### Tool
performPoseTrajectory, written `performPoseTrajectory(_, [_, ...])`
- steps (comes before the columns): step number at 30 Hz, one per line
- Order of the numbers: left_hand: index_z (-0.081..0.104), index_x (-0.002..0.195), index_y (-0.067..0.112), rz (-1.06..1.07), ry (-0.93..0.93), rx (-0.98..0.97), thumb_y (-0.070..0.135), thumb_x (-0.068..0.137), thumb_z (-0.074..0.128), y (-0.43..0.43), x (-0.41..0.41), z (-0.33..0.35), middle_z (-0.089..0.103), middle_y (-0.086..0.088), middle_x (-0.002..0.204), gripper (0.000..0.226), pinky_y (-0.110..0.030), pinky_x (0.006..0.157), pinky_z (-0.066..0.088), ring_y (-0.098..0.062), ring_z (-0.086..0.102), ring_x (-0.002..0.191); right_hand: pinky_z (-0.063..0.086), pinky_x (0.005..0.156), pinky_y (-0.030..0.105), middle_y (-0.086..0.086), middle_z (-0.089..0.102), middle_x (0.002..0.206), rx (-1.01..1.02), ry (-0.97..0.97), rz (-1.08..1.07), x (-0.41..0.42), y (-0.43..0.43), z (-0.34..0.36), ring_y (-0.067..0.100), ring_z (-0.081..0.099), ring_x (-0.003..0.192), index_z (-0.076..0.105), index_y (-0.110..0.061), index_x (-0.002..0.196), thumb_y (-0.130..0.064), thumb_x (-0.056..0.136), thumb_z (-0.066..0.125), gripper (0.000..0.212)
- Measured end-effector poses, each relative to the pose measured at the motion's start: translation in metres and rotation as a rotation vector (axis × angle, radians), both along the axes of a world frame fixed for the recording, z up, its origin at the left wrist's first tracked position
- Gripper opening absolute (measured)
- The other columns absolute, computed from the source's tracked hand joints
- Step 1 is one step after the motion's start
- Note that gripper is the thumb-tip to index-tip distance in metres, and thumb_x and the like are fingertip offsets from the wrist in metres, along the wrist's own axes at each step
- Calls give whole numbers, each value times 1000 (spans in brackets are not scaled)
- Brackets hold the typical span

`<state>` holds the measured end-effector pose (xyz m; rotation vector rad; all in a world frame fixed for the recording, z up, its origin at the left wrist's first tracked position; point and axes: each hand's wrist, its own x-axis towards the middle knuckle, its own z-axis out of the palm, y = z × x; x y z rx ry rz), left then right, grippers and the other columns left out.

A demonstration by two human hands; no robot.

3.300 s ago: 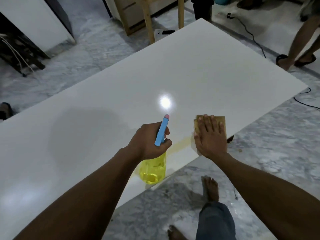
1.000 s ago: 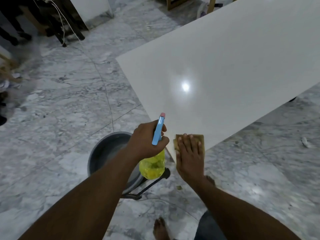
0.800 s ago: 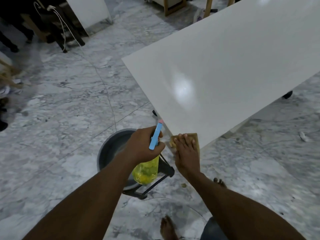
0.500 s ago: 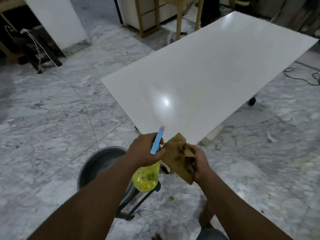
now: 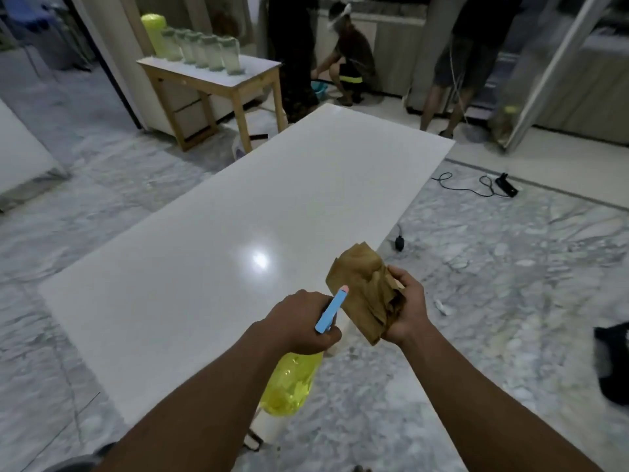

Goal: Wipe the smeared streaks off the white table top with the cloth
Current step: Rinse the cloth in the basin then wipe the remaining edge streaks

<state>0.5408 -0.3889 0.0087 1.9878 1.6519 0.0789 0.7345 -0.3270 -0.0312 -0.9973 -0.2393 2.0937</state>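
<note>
The white table top point(image 5: 238, 212) stretches away from me, glossy, with a lamp glare near its middle; I make out no streaks on it. My right hand point(image 5: 406, 310) holds the crumpled brown cloth point(image 5: 366, 287) in the air, above the table's near right edge and off the surface. My left hand point(image 5: 303, 321) grips a yellow spray bottle point(image 5: 289, 383) by its blue trigger head point(image 5: 332, 310), just left of the cloth. The bottle hangs over the table's near corner.
Marble floor surrounds the table. A wooden side table point(image 5: 211, 80) with several jars stands at the back left. People point(image 5: 350, 52) crouch and stand behind the far end. A black cable point(image 5: 473, 185) lies on the floor at right, a dark cloth point(image 5: 612, 362) at far right.
My right hand has lifted the cloth off the table's corner and bunched it up in the air. The view has swung up along the table. The left hand still holds the bottle.
</note>
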Motion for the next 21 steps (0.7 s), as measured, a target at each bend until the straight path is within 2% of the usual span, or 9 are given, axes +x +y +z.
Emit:
performPoseTrajectory(3, [58, 82, 21, 8, -5, 12, 35, 87, 67, 56, 33, 7, 64, 0, 83, 17, -34, 67, 50, -20, 61, 73, 54, 84, 38, 16, 70, 103, 40, -2, 3, 32, 59, 18, 31, 69, 92, 72, -8, 106, -42, 92, 47, 44])
performPoseTrajectory(6, [66, 93, 17, -35, -12, -16, 36, 86, 68, 107, 57, 15, 69, -3, 92, 20, -39, 75, 54, -23, 65, 82, 51, 83, 37, 13, 68, 99, 51, -79, 0, 58, 112, 26, 29, 66, 90, 71, -11, 102, -42, 90, 52, 39])
performPoseTrajectory(11, [68, 105, 16, -38, -53, -27, 34, 88, 68, 202, 83, 15, 69, -5, 104, 25, -38, 82, 55, -24, 66, 93, 52, 83, 39, 12, 71, 97, 30, -172, -17, 90, 207, 27, 30, 68, 86, 71, -10, 101, -42, 87, 55, 38])
performPoseTrajectory(15, [67, 106, 18, -47, -69, -17, 35, 87, 67, 291, 100, 5, 70, -3, 106, 25, -39, 83, 55, -25, 67, 94, 58, 69, 35, 14, 74, 83, 69, -273, 3, 117, 288, 29, 29, 72, 68, 74, -6, 85, -34, 92, 52, 37])
performPoseTrajectory(17, [67, 108, 20, -49, -71, -4, 35, 88, 67, 338, 108, 5, 69, -2, 107, 25, -36, 81, 52, -24, 66, 94, 57, 71, 37, 16, 74, 82, 58, -346, 14, 131, 331, 30, 30, 72, 67, 75, -4, 82, -31, 92, 51, 36])
performPoseTrajectory(21, [67, 111, 20, -51, -83, -5, 34, 88, 67, 417, 125, 13, 69, -2, 109, 26, -32, 79, 50, -23, 65, 95, 52, 76, 41, 16, 72, 81, 47, -526, 42, 157, 410, 30, 33, 66, 75, 69, -5, 91, -30, 88, 56, 29])
